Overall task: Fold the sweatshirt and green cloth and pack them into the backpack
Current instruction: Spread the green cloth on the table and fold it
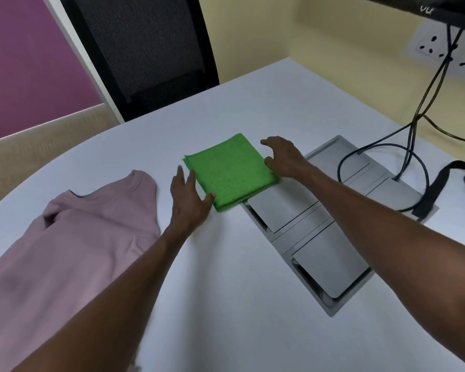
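green cloth (230,171): a square of fuzzy, towel-like fabric folded into several layers, lying flat on the desk with its near corner overlapping the metal panel.
sweatshirt (73,237): soft pale pink knit with a ribbed collar, spread flat on the left of the desk, well apart from the cloth.
desk (226,304): smooth white top with a curved far edge.
metal panel (320,237): brushed grey cable box of rectangular flaps set into the desk, with black cables (411,146) running out of it.
left hand (189,196): fingers straight and close together, thumb touching the cloth's near-left edge, gripping nothing.
right hand (283,157): fingers spread and loosely arched over the cloth's right corner, thumb touching its edge, holding nothing.
chair (145,49): black mesh back behind the desk.
dark strap (440,183): lying at the desk's right edge.
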Action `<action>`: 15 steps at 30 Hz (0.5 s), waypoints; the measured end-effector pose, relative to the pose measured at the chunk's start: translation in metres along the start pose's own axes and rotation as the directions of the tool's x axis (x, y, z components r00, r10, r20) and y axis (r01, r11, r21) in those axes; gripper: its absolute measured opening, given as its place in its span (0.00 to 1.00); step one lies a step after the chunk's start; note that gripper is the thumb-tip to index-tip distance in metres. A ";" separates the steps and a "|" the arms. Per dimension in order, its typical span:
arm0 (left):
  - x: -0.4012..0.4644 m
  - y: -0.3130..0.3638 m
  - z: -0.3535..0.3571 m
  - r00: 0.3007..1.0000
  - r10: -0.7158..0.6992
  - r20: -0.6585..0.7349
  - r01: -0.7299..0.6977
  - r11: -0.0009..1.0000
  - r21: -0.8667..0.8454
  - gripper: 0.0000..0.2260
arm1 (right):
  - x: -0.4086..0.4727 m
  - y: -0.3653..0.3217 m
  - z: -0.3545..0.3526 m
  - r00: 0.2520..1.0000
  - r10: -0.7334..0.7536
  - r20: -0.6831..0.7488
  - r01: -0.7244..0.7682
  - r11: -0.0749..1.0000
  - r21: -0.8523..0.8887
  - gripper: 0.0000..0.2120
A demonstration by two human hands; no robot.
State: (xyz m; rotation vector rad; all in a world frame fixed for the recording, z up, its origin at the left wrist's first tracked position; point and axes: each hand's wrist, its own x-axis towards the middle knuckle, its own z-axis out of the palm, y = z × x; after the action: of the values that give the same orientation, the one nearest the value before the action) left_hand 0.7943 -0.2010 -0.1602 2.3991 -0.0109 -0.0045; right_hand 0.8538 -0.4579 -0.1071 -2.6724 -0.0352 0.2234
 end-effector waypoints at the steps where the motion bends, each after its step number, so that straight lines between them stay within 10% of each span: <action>1: -0.007 -0.002 0.001 0.997 0.074 -0.002 -0.074 0.996 0.047 0.35 | -0.006 0.004 0.008 0.999 -0.011 -0.037 0.011 1.000 0.001 0.23; 6: -0.039 -0.007 0.019 0.931 0.354 0.090 -0.365 0.904 0.221 0.25 | -0.046 0.016 0.049 0.972 -0.191 -0.137 0.174 0.977 -0.127 0.18; 15: -0.027 -0.006 0.035 0.930 0.311 0.194 -0.360 0.876 0.321 0.24 | -0.037 0.029 0.063 0.969 -0.099 0.227 0.167 0.938 -0.303 0.27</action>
State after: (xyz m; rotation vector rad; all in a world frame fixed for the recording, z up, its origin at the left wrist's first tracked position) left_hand 0.7676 -0.2204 -0.1901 2.7178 -0.5393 -0.0050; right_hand 0.8066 -0.4584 -0.1698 -2.9410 -0.3472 0.4924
